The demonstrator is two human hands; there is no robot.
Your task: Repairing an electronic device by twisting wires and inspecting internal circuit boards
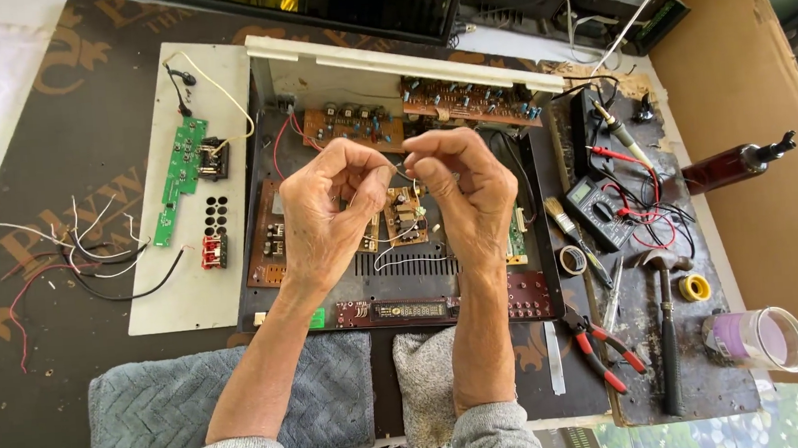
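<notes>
Bench (55, 126): dark patterned cover. Open amplifier case (538, 233): centre of bench, circuit boards inside. White panel (179, 295): just left of case, carries green board (178, 174). Grey towel (150, 414): in front of case, under forearms. Hammer (666, 327), multimeter (596, 210), red-handled pliers (599, 346), tape roll (572, 260): right of case. Left hand (328, 215), right hand (467, 196): raised above case, fingertips pinched together on thin wire (402, 169) stretched between them.

Tools (604, 210) crowd the worktop (92, 114) on the right, loose wires (93, 259) seemingly lie left, and open room remains over the grey towel (150, 410).
</notes>
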